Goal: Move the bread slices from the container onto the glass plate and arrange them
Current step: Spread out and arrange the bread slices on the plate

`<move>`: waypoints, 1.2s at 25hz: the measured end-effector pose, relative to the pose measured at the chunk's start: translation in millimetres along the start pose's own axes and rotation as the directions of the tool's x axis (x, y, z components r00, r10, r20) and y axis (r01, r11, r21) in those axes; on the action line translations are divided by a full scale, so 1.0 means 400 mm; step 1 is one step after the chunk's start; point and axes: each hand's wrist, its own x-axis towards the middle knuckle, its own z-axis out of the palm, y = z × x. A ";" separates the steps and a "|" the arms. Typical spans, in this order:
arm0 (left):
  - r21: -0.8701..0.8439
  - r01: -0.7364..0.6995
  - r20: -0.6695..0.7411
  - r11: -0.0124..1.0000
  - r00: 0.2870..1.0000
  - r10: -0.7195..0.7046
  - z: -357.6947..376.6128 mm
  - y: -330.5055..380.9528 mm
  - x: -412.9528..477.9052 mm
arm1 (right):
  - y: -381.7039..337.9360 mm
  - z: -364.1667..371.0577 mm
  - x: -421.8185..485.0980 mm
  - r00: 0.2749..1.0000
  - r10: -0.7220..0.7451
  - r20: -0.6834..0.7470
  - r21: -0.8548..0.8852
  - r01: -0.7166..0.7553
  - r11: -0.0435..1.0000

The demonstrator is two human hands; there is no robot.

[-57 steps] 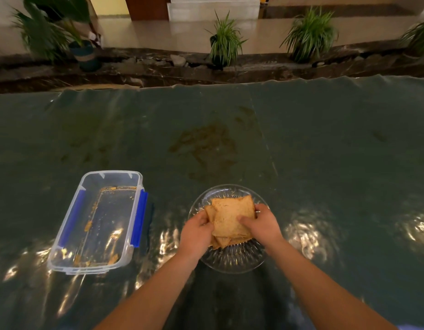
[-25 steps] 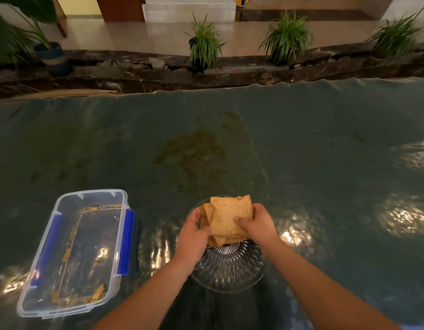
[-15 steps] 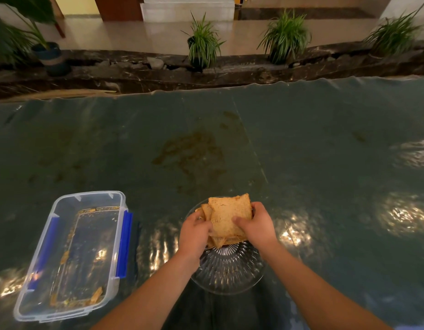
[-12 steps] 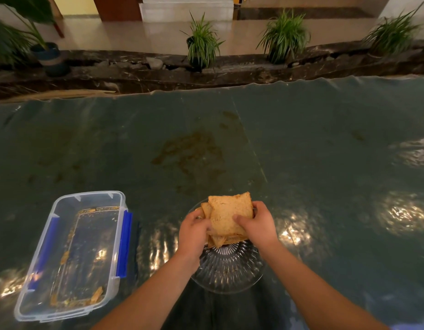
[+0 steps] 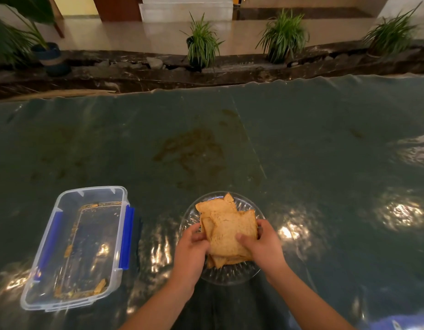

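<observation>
I see my left hand [image 5: 190, 248] and right hand [image 5: 263, 246] gripping the tan, fanned bread slices [image 5: 230, 231] on the glass plate [image 5: 230, 276]; the container [image 5: 49, 303] sits left.

Lower bread slices [image 5: 226, 259] and plate [image 5: 232, 273] centre hidden beneath both hands

The bread slices [image 5: 231, 231], tan and toasted-looking, are being held in a loose pile between the fingers of the left hand [image 5: 191, 250] and the right hand [image 5: 265, 246], with the top slice lying flat under both thumbs. Two slices are being left fanned out beyond the fingertips. The glass plate [image 5: 230, 273], clear and ribbed, is lying beneath the pile and the fingers. The container [image 5: 75, 246], clear with blue clips, is sitting open well to the left of the left fingers, with only crumbs inside.
</observation>
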 end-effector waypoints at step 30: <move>0.048 0.050 -0.041 0.998 0.998 -0.048 0.004 -0.058 0.027 | 0.029 -0.003 -0.016 0.998 -0.066 0.005 -0.414 0.062 0.908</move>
